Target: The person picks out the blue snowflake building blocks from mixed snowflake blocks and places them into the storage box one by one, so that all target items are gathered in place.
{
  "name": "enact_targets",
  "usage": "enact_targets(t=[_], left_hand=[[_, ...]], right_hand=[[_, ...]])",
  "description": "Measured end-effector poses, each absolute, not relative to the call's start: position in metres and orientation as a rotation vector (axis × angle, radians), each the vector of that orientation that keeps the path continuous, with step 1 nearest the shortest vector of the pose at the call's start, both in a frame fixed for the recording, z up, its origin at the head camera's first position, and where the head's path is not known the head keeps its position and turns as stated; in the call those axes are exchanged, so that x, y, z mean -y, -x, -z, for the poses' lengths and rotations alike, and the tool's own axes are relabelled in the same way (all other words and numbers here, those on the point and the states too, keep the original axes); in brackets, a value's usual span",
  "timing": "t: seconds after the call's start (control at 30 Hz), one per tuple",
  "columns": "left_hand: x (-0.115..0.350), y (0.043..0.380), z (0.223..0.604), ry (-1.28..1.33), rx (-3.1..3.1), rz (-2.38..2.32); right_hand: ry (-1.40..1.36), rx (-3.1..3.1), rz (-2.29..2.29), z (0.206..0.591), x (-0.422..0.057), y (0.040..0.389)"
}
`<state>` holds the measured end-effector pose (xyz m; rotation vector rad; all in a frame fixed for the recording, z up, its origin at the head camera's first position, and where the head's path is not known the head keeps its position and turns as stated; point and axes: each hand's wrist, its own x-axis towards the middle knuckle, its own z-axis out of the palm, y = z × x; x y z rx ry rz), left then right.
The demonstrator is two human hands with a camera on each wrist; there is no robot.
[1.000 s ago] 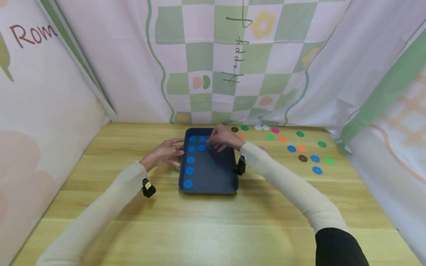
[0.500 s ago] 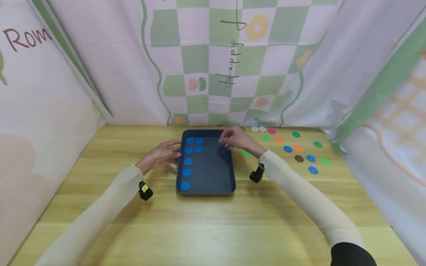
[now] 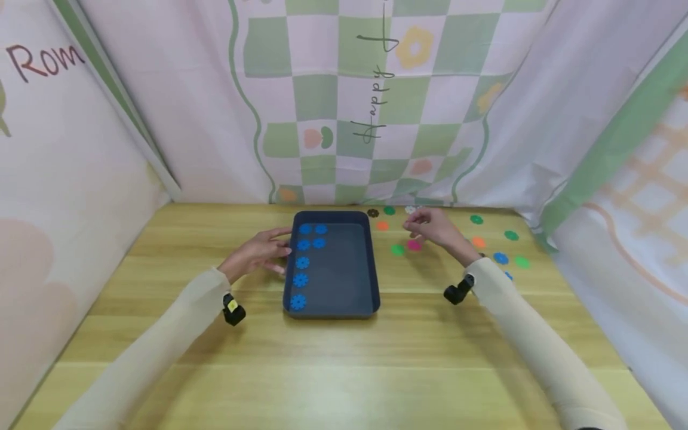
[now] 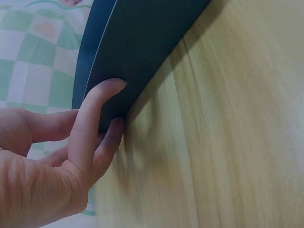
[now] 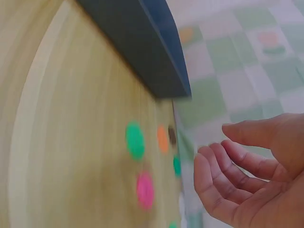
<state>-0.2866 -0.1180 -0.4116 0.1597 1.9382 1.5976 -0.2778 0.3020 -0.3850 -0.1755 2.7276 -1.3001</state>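
A dark blue-grey rectangular tray [image 3: 344, 286] lies on the table, with several blue flower-shaped discs [image 3: 303, 262] inside, in a column down its left side and a shorter second column at the far end. My left hand [image 3: 259, 252] rests against the tray's left side; in the left wrist view its thumb and fingertips touch the outer wall [image 4: 137, 42]. To the right of the tray, my right hand [image 3: 434, 227] hovers over scattered discs, fingers loosely bent and holding nothing. A pink disc [image 3: 414, 245] and a light green disc [image 3: 397, 249] lie just below it.
More flower discs spread over the right back of the table: orange [image 3: 382, 226], brown [image 3: 372, 212], dark green [image 3: 511, 235], blue [image 3: 501, 258] and light green [image 3: 522, 261]. A checkered curtain [image 3: 371, 119] hangs right behind the table's far edge.
My right hand has moved from inside the tray out to the right, over the loose discs. My left hand stays at the tray's left side.
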Motion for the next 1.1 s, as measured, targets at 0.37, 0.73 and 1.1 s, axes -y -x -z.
enact_targets(t=[0.37, 0.73, 1.1], left_hand=[[0.118, 0.287, 0.413, -0.134, -1.956, -1.592], [0.115, 0.289, 0.413, -0.143, -1.938, -1.599], [0.117, 0.286, 0.412, -0.137, -1.937, -1.590]], right_hand=[[-0.106, -2.830, 1.165, 0.399, -0.386, 0.259], [-0.235, -2.832, 1.146, 0.408, -0.422, 0.252], [-0.161, -2.886, 0.911, 0.421, -0.416, 0.253]])
